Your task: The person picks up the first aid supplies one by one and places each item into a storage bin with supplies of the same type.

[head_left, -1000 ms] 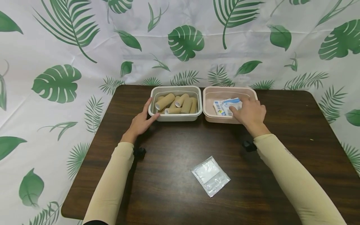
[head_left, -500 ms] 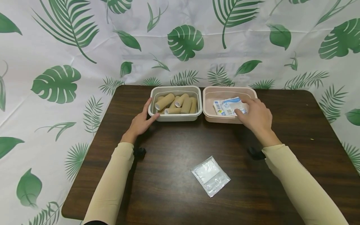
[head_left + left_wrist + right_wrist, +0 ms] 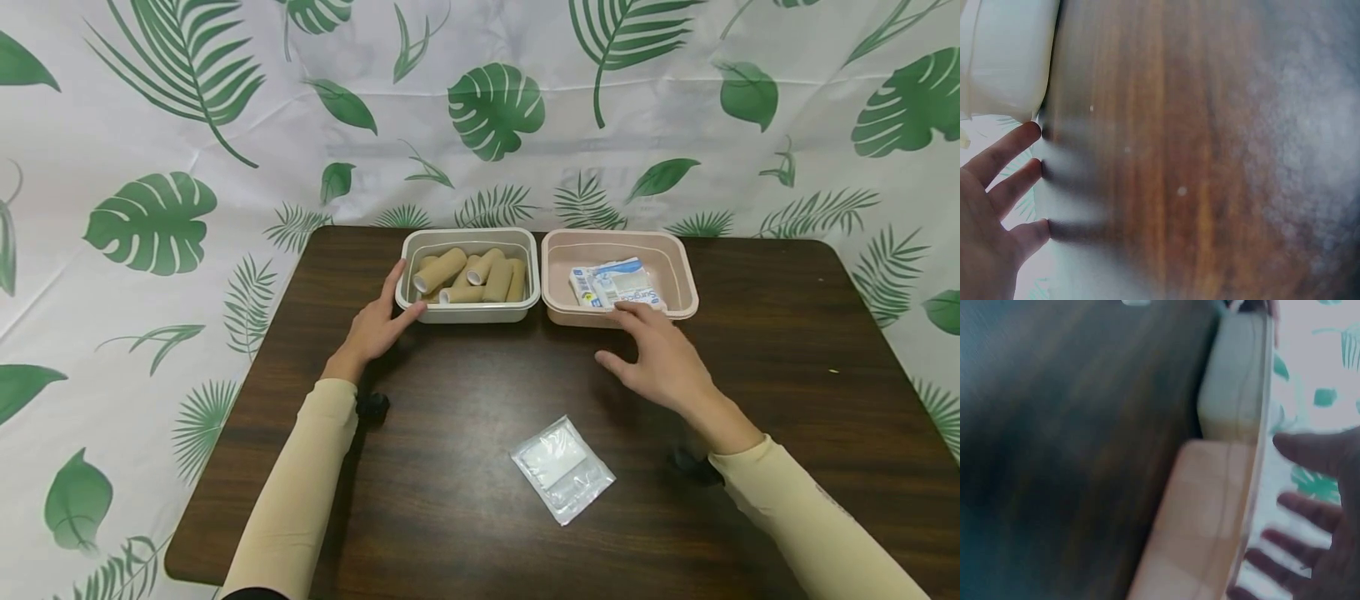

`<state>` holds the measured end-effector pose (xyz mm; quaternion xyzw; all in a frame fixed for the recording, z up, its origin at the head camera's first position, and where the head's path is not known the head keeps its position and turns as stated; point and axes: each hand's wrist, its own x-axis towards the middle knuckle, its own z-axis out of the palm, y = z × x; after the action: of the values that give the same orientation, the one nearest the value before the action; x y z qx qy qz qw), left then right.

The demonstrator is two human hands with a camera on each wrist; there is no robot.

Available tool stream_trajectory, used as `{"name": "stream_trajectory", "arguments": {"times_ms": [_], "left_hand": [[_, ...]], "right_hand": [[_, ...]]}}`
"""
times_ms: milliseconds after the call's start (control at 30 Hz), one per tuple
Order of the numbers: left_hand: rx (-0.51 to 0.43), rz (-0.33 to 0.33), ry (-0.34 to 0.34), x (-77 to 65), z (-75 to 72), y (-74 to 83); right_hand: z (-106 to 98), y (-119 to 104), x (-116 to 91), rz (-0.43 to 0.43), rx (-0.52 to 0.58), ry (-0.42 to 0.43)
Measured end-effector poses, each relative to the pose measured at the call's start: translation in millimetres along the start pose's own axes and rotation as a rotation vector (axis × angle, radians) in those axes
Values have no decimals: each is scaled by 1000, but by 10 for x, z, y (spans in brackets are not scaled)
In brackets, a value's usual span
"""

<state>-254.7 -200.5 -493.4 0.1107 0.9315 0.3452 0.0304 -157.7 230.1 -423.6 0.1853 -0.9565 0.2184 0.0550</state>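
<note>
My left hand rests against the left corner of a grey bin, thumb and fingers spread along its rim. Brown cardboard tubes lie piled inside that bin. In the left wrist view, three fingertips come down at the tabletop beside the bin. My right hand hovers in front of a pink bin, fingers loosely extended and nothing in them. White and blue packets, one printed "Surgical", lie in the pink bin. In the right wrist view, the spread fingers show blurred beside the bin's rim.
A clear plastic packet with a white insert lies on the dark wood table, in front of the bins. The two bins stand side by side at the back edge, against a leaf-print curtain.
My right hand has let go of the packets, risen out of the pink bin and drawn back toward me. The left hand stays at the grey bin.
</note>
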Motion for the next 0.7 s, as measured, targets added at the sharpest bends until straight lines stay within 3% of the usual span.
{"name": "stream_trajectory", "arguments": {"times_ms": [167,267,500,700], "left_hand": [[-6,-5,2,-4,2,-3],[-7,-5,-2,-7,7,-6],[-13,-4,2,-4,4,-10],[-14,-14,-2,-3,-6,-6]], "right_hand": [[158,-85,-178,-170,133,-251],[258,-152,-270,-241,177,-360],[445,-255,-418,-330,243,-475],[542,-296,-491,-394,227,-509]]}}
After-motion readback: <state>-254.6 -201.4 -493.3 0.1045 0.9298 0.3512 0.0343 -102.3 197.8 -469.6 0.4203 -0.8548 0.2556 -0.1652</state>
